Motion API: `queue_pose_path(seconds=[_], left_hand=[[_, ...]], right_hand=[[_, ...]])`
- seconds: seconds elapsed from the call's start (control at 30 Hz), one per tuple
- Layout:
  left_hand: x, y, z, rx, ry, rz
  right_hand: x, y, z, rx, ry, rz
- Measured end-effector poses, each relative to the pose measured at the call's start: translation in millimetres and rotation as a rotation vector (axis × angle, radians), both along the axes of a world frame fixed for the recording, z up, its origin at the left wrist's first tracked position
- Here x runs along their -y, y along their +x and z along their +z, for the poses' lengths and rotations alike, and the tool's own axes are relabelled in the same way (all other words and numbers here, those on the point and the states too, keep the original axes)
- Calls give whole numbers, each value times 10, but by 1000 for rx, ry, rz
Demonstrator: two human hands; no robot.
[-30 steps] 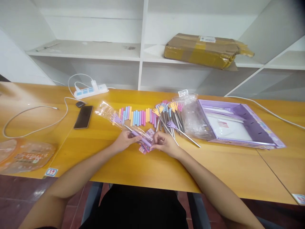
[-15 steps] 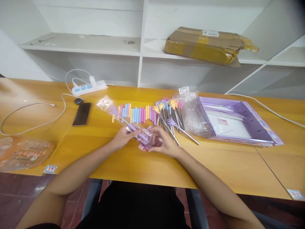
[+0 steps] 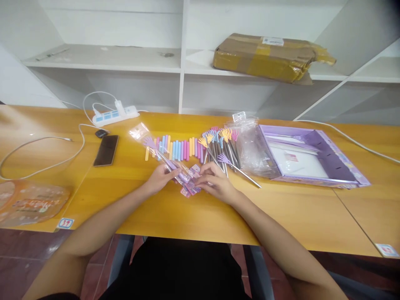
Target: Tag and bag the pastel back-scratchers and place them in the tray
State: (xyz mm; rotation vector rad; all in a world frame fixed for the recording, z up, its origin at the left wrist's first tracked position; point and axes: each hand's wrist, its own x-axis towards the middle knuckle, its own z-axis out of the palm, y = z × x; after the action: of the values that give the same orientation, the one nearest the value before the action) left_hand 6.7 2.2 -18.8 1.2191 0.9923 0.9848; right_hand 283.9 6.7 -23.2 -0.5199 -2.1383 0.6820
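Note:
My left hand (image 3: 161, 179) is closed round a purple back scratcher (image 3: 163, 157) with a hand-shaped head, sealed in a clear plastic bag (image 3: 139, 131). At the bag's lower end, the fingers of my right hand (image 3: 218, 183) pinch the plastic. Small pink and purple printed cards (image 3: 187, 191) lie beneath on the table, partly covered by the bag and fingers. Beyond my hands is a row of yellow, blue, pink and purple handle sleeves (image 3: 178, 151). To its right, several metal-stemmed back scratchers (image 3: 226, 134) are heaped, and a loose purple one (image 3: 240, 171) lies slanted in front.
Clear plastic bags (image 3: 254, 150) lie beside an open purple box (image 3: 339, 168) holding another scratcher. Leftward are a phone (image 3: 106, 150), a power strip (image 3: 116, 116), a white cable (image 3: 81, 146) and an orange printed bag (image 3: 37, 202). A taped carton (image 3: 265, 56) sits on the shelf.
My right fingers have gone from a curled ring to a flatter pinch at the bag's end. The left hand keeps its hold on the scratcher. The view has shifted slightly.

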Motion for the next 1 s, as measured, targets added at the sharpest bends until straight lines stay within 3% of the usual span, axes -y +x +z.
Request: queue_pose_path(seconds=[0.17,0.4,0.6,0.73,1.0], left_hand=[[83,64,-48,-180,29,-92],[206,166,-48,-35,-6,-354],[243,165,-76,-104,-3,-330],[249,164,-90,-94,-36,-324],[266,160,-114,-77,-54,-340]], right_hand=[[49,-67,49,-15,86,-54],[69,-131,125,63,94,-66],[81,-152,72,65,18,-56],[89,-125,35,58,-133,-118],[102,-121,64,164,-347,-31]])
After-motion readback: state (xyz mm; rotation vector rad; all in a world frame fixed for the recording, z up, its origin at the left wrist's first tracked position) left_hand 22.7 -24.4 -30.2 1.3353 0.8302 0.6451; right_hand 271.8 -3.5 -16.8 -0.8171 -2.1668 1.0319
